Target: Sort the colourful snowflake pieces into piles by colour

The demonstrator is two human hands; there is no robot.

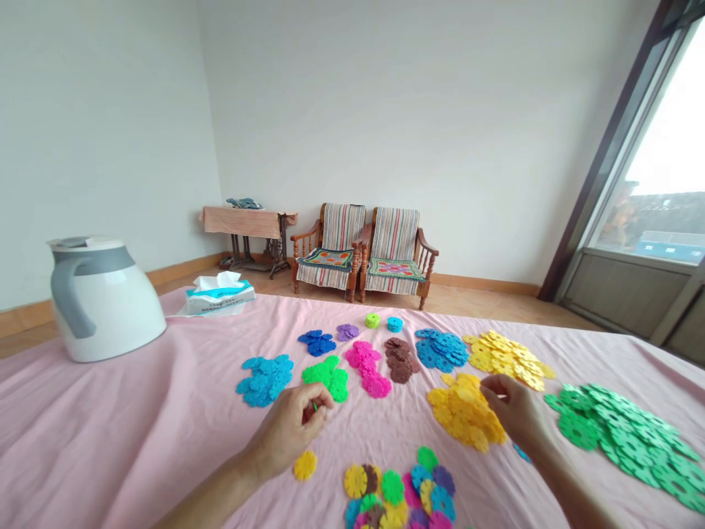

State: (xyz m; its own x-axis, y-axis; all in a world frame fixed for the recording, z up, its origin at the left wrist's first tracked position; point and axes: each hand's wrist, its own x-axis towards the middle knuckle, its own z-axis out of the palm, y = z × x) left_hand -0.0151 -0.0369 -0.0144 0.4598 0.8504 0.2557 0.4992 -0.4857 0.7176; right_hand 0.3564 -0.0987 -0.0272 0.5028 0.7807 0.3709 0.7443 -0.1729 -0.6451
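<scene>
My left hand (294, 420) is closed in a pinch just in front of the bright green pile of snowflake discs (329, 376). A sliver of a green snowflake disc (316, 405) shows between its thumb and forefinger. At the right edge of the orange-yellow disc pile (465, 411), my right hand (510, 405) has its fingers pinched together; what they hold, if anything, is hidden. A lone yellow disc (305, 466) lies below my left hand. Mixed-colour discs (393, 486) form a loose heap at the bottom middle. Part of a blue disc (521, 452) peeks out by my right wrist.
More single-colour piles cover the pink cloth (220, 455): light blue (265, 380), pink (368, 367), brown (402, 360), blue (440, 349), yellow (507, 356) and green (628, 433). A white jug (118, 308) and a tissue box (220, 295) stand left.
</scene>
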